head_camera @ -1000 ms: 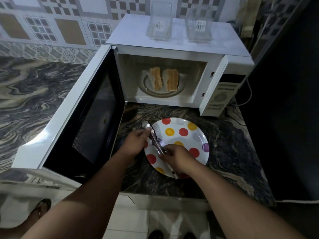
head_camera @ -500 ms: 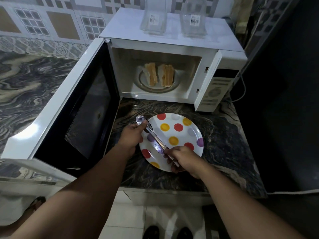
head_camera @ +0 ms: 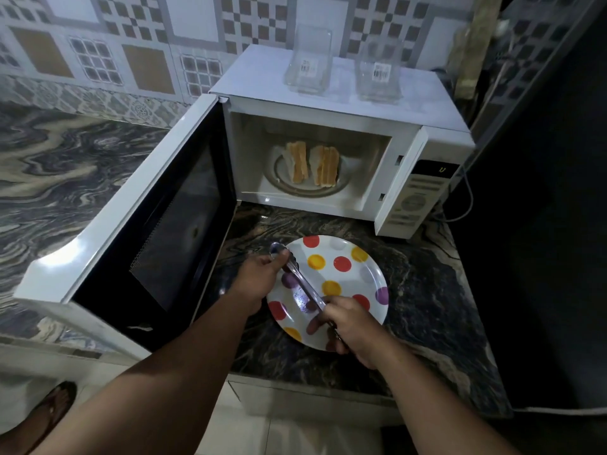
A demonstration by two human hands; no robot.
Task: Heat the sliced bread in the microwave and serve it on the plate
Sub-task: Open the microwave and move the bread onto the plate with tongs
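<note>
left hand (head_camera: 262, 274) gripping tongs (head_camera: 300, 280) near tip, right hand (head_camera: 348, 326) clenched on handle end, above plate (head_camera: 368, 277); handle end hidden.

"0" on microwave display (head_camera: 442, 169)

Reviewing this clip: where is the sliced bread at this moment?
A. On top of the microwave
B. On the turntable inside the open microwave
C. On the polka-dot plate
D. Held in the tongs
B. The two bread stacks sit on the turntable inside the microwave, its door swung open; the plate holds no bread, and both hands hold empty tongs over it.
</note>
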